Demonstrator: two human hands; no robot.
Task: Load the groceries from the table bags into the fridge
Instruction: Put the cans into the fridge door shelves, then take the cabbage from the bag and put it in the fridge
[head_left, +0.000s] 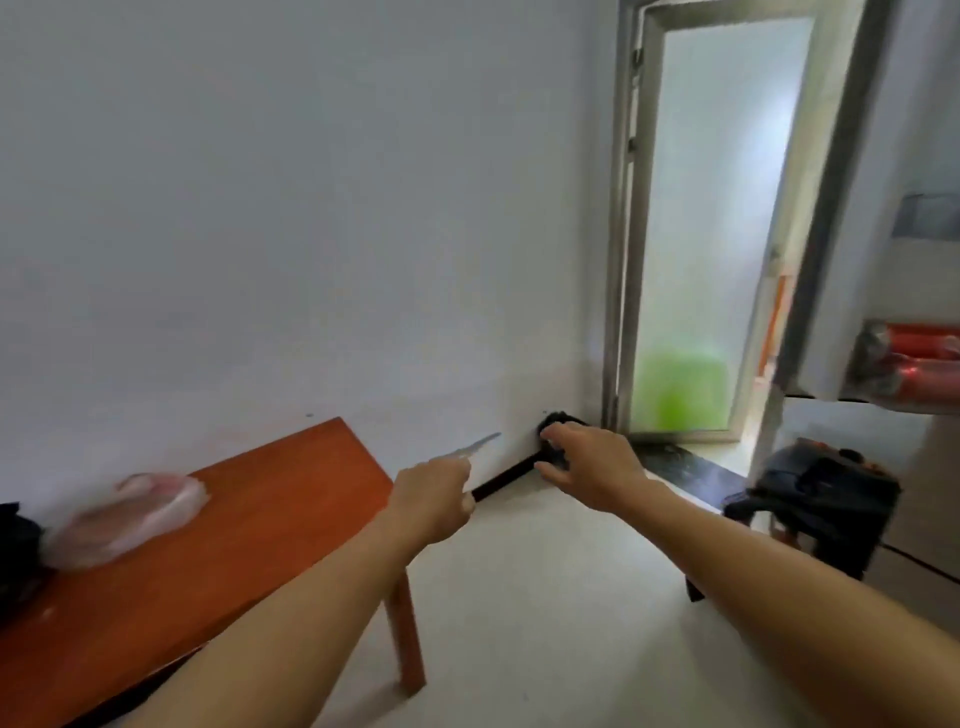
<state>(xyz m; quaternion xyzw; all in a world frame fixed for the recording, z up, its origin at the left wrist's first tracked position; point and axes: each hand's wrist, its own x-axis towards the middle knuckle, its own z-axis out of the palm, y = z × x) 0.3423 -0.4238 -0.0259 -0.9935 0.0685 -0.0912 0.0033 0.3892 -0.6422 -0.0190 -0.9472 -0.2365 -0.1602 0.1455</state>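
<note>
My left hand (435, 500) is closed in a fist around a thin silvery blade-like object (480, 446), whose tip points up and right towards the wall. Beside it, my right hand (592, 463) is held out with fingers spread, holding nothing. Both hover above the floor, past the right end of the orange-brown table (249, 519). On the table lies a clear plastic bag (130, 514) with pinkish contents, blurred. A black bag (15, 551) shows at the far left edge. The open fridge door (883, 218) is at the right, with red packages (919, 364) on its shelf.
A white wall runs behind the table. At the corner stands a doorway with a frosted glass door (717, 218), something green behind it and a dark sill. A black appliance (826, 493) sits on a low stand by the fridge. The pale floor (545, 597) lies between.
</note>
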